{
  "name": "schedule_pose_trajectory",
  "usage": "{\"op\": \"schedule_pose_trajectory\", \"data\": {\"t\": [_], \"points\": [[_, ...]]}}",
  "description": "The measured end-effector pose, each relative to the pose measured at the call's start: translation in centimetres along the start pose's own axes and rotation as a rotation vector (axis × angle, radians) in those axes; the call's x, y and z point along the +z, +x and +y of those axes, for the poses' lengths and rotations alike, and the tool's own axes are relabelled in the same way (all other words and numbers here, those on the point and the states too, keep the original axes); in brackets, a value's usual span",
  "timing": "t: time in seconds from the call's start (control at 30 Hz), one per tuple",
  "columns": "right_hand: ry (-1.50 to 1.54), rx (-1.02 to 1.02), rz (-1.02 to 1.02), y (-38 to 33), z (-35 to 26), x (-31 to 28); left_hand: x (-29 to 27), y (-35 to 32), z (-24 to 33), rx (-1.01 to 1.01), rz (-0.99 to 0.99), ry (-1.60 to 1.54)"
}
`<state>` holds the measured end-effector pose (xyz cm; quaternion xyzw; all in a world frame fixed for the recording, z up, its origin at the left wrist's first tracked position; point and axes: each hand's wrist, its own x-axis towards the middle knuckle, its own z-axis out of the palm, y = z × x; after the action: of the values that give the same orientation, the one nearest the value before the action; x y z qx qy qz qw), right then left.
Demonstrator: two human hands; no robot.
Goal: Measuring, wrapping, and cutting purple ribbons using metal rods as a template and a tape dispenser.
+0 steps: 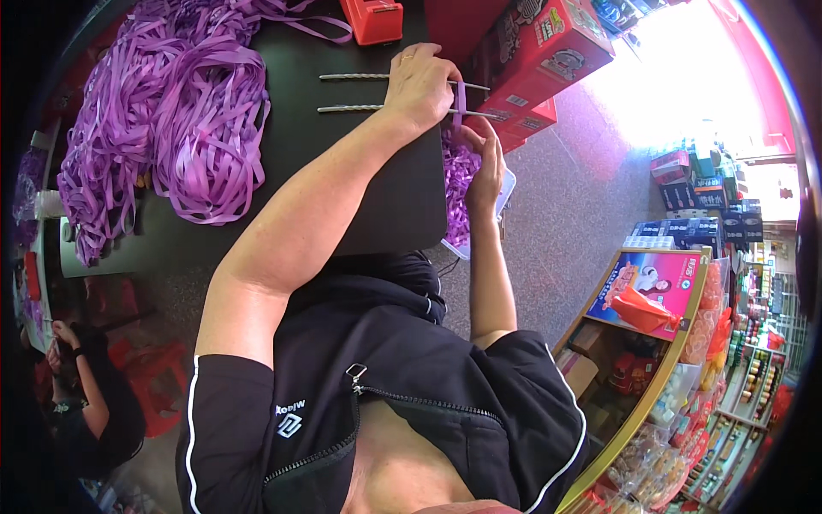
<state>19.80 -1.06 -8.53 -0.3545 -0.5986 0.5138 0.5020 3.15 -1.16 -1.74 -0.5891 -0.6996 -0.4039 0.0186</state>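
Note:
Two thin metal rods with twisted shafts (349,109) lie side by side and stick out past the right edge of the dark table. A short purple ribbon (460,100) is looped across both rods near their right ends. My left hand (418,86) rests over the rods, its fingers bent in at the ribbon's upper part. Just below the rods my right hand (485,158) pinches at the ribbon's lower part, though its fingertips are partly hidden. Beneath them, beside the table, a white bin (507,190) holds many purple ribbon pieces (460,201).
A large heap of purple ribbon (205,128) covers the left of the dark table (330,193). A red device (374,21) sits at its far edge. Red cartons (539,64) stand at the far right. A display counter (634,317) is to my right; another person (94,394) sits at left.

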Motion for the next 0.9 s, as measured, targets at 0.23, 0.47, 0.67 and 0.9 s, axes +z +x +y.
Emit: {"op": "schedule_pose_trajectory", "data": {"t": [0.23,0.47,0.67,0.9], "points": [[-0.317,-0.291,0.026,-2.1,-5.0,1.6,0.4,0.1,-0.2,0.012,0.001,-0.006],[-0.032,0.102,-0.178,0.6,-9.7,0.5,0.1,1.2,-0.9,-0.038,-0.018,-0.065],[-0.049,0.224,-0.33,3.9,-9.5,-2.1,-3.9,0.4,2.4,-0.034,-0.116,-0.223],[0.248,0.417,-0.349,3.5,-8.4,-2.0,-4.1,-2.6,4.4,-0.828,-0.518,-1.173]]}}
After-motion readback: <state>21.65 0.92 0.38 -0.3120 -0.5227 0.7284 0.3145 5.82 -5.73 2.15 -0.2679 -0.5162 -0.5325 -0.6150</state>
